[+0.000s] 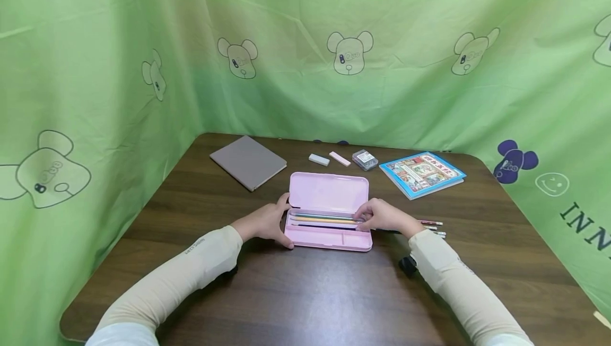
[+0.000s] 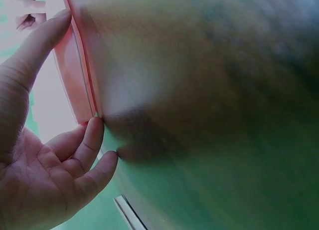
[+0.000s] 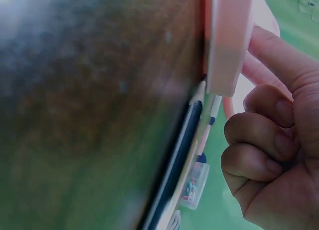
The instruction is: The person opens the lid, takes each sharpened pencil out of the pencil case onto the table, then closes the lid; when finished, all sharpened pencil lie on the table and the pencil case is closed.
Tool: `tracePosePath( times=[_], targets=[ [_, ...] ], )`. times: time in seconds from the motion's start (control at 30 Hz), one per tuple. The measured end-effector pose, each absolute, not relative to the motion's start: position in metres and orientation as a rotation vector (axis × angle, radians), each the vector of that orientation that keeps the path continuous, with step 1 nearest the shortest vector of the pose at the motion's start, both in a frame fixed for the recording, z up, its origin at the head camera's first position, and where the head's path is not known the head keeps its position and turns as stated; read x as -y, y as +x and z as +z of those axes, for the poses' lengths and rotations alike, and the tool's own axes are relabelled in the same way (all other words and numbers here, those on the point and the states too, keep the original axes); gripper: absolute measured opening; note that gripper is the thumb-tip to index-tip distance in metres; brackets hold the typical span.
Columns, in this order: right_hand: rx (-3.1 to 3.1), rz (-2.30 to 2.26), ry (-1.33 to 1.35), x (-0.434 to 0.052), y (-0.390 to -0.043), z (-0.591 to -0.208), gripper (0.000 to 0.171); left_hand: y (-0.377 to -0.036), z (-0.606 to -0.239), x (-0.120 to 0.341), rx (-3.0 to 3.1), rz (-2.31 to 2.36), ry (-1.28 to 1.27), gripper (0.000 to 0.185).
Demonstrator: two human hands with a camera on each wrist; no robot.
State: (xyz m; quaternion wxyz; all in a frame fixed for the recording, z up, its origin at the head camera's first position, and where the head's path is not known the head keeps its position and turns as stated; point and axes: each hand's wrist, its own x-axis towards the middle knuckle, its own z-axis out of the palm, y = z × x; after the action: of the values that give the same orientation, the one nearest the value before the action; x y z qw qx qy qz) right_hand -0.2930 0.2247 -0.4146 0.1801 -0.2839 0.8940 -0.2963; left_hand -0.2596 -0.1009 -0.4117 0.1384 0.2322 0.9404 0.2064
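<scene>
The open pink plastic pencil case lies flat on the dark wood-grain table, right between the two hands, lid folded back away from the person. The left hand braces the case's left end: thumb along the edge, fingers fairly straight and touching the rim, as the left wrist view shows. It steadies rather than clamps.

The right hand sits at the case's right end, fingers curled, fingertips down on the ends of the coloured pencils lying lengthwise in the tray. Whether it actually pinches one I cannot tell; the head view is too small, and the right wrist view only shows curled fingers beside the pink rim.

Handling, as I judge it: the case looks light, stiff and smooth-walled, so it would skid on the table if pushed from one side, hence a hand at each end makes sense. The hinge line is probably the weak spot; better to hold the tray's short ends or its front wall than the lid. The pencils are thin, rigid and roll easily; take them near an end with fingertip and thumb.

Just right of the right hand, a few more pencils lie on the table. Beyond the hands sit a grey-brown notebook, a white eraser, a pink eraser, a small clear box and a blue picture book.
</scene>
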Motion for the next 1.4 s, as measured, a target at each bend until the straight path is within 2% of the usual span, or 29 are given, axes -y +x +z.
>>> tracePosePath(
  times=[0.47, 0.97, 1.4],
  targets=[
    [-2.478, -0.741, -0.867, -0.224, -0.292, -0.412, 0.006, -0.258, -0.413, 0.099, -2.716, 0.599, 0.659, 0.118],
    [-2.649, -0.845, -0.733, -0.235, -0.287, -0.41, 0.016, -0.258, -0.412, 0.099, -2.706, 0.615, 0.639, 0.118],
    [-2.751, -0.834, -0.571, -0.28, -0.28, -0.4, 0.01, -0.259, -0.413, 0.102, -2.723, 0.623, 0.674, 0.117]
  ],
)
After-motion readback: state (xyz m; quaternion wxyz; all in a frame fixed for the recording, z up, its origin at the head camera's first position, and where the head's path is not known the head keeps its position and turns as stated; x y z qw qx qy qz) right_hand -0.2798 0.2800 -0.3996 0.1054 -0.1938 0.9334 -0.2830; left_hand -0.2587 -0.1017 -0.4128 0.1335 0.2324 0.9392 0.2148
